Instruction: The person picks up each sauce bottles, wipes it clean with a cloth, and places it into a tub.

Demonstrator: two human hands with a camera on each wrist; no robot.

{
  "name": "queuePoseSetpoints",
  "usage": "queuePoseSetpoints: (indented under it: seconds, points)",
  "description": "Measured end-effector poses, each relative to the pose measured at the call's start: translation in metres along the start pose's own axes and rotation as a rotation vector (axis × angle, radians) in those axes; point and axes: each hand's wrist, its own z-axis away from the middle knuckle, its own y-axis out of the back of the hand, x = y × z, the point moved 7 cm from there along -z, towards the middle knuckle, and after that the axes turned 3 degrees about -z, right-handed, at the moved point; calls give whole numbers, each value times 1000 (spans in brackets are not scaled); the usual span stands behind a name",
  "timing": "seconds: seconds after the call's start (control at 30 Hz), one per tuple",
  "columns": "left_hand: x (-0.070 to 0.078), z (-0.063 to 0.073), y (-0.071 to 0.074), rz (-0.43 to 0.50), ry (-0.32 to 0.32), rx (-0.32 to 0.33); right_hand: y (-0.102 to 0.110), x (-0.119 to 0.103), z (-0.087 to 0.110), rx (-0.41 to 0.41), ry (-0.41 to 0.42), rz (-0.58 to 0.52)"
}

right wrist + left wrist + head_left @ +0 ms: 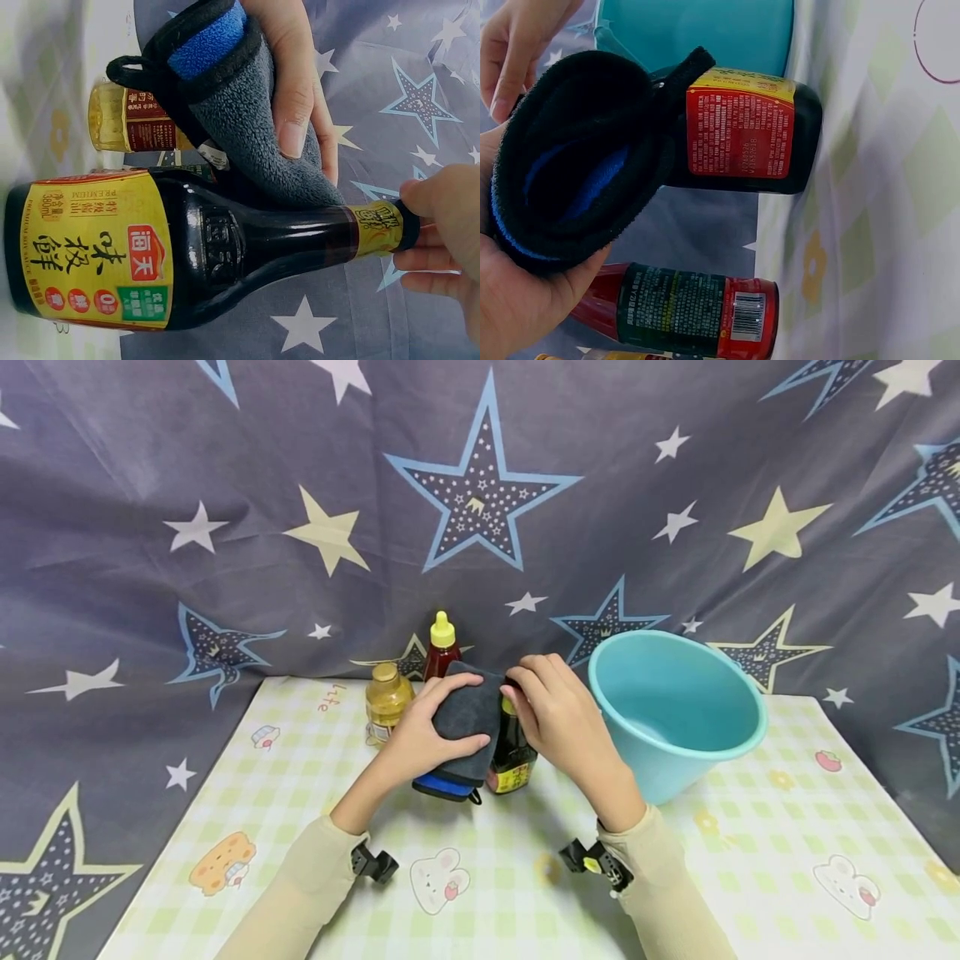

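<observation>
A dark soy sauce bottle with a yellow-and-red label stands upright on the table. My right hand pinches its black cap from above, fingertips and thumb around the top. In my left hand is a folded grey towel with a blue inner side and a small hanging loop. The thumb and fingers grip it from the left. The towel lies against the bottle's neck and shoulder in the right wrist view. Part of the bottle's neck is hidden behind the towel in the head view.
Behind the left hand stand a squat amber bottle and a red sauce bottle with a yellow nozzle. A light-blue bucket sits close to the right hand. Star-patterned cloth hangs behind the checked tablecloth.
</observation>
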Motion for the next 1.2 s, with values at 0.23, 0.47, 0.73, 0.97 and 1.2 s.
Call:
queuePoseSetpoints:
  seconds: [0.23, 0.47, 0.73, 0.97, 1.2]
  points:
    - [0, -1, -1, 2, -2, -3, -1, -1, 0, -1, 3, 6]
    - [-4, 1, -3, 12, -10, -10, -5, -2, 1, 20, 15, 6]
    - [-5, 0, -5, 18, -3, -14, -5, -1, 1, 47, 28, 6]
    - [-5, 0, -4, 18, -2, -19, -9, 2, 1, 26, 15, 12]
    - [-2, 1, -4, 20, 3, -27, -16, 6, 3, 12, 1, 5]
